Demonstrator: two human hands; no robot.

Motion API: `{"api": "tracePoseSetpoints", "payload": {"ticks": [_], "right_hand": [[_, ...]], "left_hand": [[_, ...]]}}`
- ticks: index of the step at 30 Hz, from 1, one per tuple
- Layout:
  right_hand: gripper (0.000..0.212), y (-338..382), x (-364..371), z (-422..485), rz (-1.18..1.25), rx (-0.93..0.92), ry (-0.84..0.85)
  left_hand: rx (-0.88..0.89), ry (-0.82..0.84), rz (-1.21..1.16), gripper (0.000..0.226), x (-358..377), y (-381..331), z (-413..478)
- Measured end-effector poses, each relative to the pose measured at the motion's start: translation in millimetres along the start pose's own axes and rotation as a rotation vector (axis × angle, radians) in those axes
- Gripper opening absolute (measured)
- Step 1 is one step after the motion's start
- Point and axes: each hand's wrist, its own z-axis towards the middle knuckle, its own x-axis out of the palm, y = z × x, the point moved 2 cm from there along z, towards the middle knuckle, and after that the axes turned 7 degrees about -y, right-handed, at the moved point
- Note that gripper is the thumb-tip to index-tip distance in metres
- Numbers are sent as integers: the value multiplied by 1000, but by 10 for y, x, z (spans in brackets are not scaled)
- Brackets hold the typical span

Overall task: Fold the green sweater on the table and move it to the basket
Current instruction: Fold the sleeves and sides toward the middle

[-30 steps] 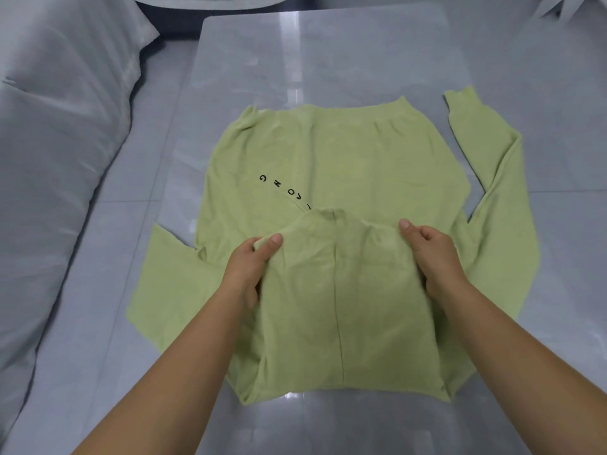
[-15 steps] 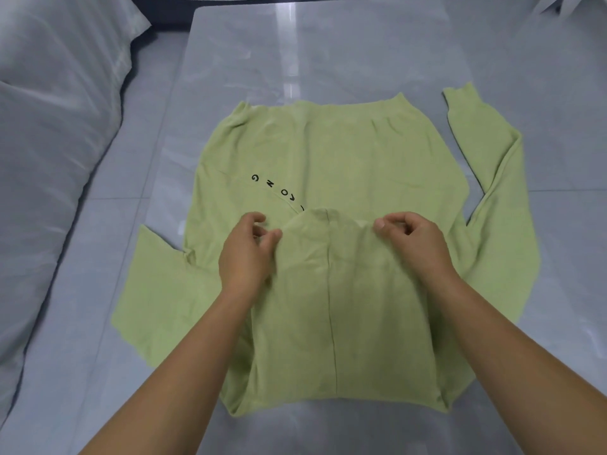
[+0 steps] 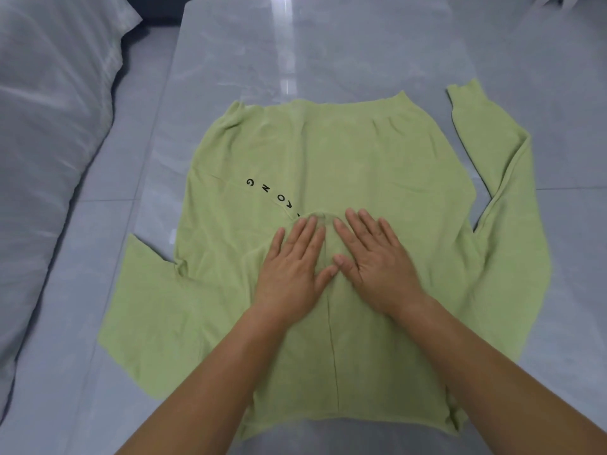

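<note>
- Room: a grey tiled floor (image 3: 108, 152) runs past the table on both sides; a large pale cushion (image 3: 49, 126) lies at far left, well apart from the work. No basket is in view.
- Surface: the table (image 3: 328, 44) is glossy grey and marbled, with a bright streak of reflected light at its far end. Its far half is bare.
- Sweater (image 3: 345, 152): it lies flat on the near half of the table, hem at the far side, black lettering partly covered by the folded-up near portion. One sleeve (image 3: 512, 198) bends out to the right and overhangs the table edge; the other spreads out to the left.
- Change: half a second ago both hands pinched the folded edge; now they have let go and lie flat on it.
- Left hand (image 3: 292, 264): open, fingers spread, palm down on the fold, holding nothing.
- Right hand (image 3: 374, 257): open, palm down beside the left, thumbs nearly touching, holding nothing.
- Judgement: the first fold is laid and is being pressed smooth. Sleeves remain unfolded, so the task is at an early stage.
</note>
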Motion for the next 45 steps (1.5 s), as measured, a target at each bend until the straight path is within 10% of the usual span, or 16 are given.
{"api": "tracePoseSetpoints", "payload": {"ticks": [24,35,45], "right_hand": [[60,-212,-41,-55,-63,149,118],[55,-1059,-444,-80,143,564,-197],[34,-1509,-558,-574,-260,836,-278]], "left_hand": [[83,123,-86,78,-47,11,263],[-338,23,-50,88,-262,865,-79],[-518,113,52,89,-178,980,-86]]}}
